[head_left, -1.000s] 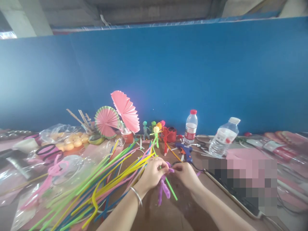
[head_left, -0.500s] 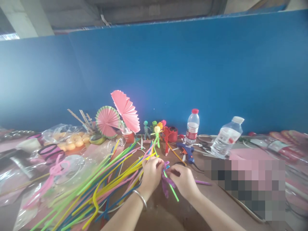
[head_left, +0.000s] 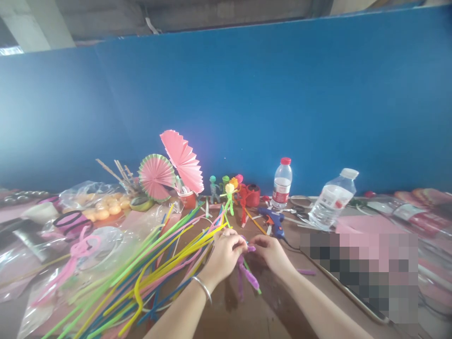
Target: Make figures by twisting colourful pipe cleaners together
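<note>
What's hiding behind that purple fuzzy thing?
Bits of a green stem and the brown table show behind the purple fuzzy thing. Part of the stem is covered, and the left hand hides what's behind the top.

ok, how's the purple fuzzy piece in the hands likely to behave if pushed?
Probably light: the purple fuzzy piece is thin-limbed and pinched at the left hand's fingertips. Likely bendable but shape-keeping, since its lower strands splay apart rather than hang together. Unlikely to roll or slip much, given the fuzzy surface and branching limbs.
</note>
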A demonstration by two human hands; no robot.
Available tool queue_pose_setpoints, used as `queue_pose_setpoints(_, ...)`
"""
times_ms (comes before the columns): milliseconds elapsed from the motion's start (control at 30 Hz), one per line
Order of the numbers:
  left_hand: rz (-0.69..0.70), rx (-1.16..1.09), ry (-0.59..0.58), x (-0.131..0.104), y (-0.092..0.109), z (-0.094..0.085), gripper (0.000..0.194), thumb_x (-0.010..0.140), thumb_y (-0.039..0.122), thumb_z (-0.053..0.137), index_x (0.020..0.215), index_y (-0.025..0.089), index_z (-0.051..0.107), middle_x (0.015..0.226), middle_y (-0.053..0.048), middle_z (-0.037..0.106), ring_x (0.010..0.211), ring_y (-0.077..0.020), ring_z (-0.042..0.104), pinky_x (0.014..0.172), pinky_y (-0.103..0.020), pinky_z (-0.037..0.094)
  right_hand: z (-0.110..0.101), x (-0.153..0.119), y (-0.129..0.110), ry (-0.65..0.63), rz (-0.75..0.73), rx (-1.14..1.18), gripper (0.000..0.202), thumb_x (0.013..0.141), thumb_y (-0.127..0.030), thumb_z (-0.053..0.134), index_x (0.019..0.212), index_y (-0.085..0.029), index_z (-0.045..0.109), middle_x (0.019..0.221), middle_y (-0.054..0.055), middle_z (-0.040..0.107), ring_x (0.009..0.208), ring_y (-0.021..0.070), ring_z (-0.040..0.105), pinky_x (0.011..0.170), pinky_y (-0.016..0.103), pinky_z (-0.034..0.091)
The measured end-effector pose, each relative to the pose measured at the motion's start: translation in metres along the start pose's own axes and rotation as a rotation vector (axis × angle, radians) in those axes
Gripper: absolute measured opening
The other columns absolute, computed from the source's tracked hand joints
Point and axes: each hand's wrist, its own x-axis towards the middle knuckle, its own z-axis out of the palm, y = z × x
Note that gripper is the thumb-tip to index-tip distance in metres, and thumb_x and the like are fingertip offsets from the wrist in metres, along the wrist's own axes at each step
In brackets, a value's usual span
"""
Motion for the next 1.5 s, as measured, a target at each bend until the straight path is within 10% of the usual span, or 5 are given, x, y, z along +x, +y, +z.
queue_pose_setpoints(300,0.070,0.150,-0.086,-0.001,-0.005,0.008,0.019,0.077,0.018,0.049,0.065,0.021,0.063,0.070,0.000,0.060,0.077,-0.0170,0.051,0.080,-0.034,0.026,0.004,-0.007,-0.013,0.134,-0.159,-0.350,0.018,0.074,-0.023,0.045,0.060,-0.019,0.054,0.056,-0.002,0.057,0.055,0.0139,0.051,0.053,0.022,0.035)
queue_pose_setpoints(533,-0.033,0.228,0.084,-0.001,-0.006,0.011,0.018,0.078,0.019,0.046,0.066,0.021,0.059,0.070,0.000,0.060,0.079,-0.0183,0.051,0.080,-0.036,0.026,0.011,-0.029,-0.024,0.146,-0.427,-0.353,0.016,0.080,-0.021,0.044,0.072,-0.020,0.058,0.071,0.003,0.059,0.068,0.0162,0.054,0.062,0.023,0.037)
queue_pose_setpoints(1200,-0.097,-0.337,0.268,-0.002,-0.020,0.020,0.016,0.078,0.025,0.052,0.091,0.019,0.058,0.089,-0.005,0.062,0.080,-0.0173,0.059,0.078,-0.031,0.043,0.006,-0.006,-0.008,0.069,-0.115,-0.218,0.014,0.067,-0.024,0.054,0.063,-0.017,0.066,0.060,0.002,0.063,0.059,0.0177,0.056,0.055,0.025,0.039)
queue_pose_setpoints(1500,0.033,0.022,0.315,-0.002,-0.016,0.014,0.006,0.074,0.017,0.056,0.078,0.021,0.060,0.081,-0.002,0.061,0.086,-0.0195,0.054,0.084,-0.037,0.035,0.006,-0.010,-0.008,0.115,-0.230,-0.047,0.018,0.072,-0.025,0.055,0.087,-0.018,0.062,0.082,0.004,0.066,0.071,0.0182,0.058,0.066,0.028,0.044)
